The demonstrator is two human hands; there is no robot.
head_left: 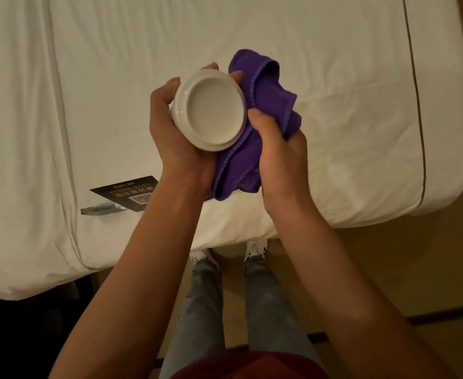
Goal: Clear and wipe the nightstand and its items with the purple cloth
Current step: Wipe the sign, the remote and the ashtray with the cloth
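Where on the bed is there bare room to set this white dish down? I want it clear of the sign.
Bare sheet lies right of the purple cloth, out to the brown piping line, and above both hands across the bed. It is crowded at the near edge, left of the left hand, where the black WiFi sign lies.

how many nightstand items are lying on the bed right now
1: the black wifi sign in its clear stand, on the white bed by the left forearm. The white ceramic dish is held in the left hand, not lying down. Arms may hide more.

Black sign card (126,194) on bed, "WiFi" and QR code readable
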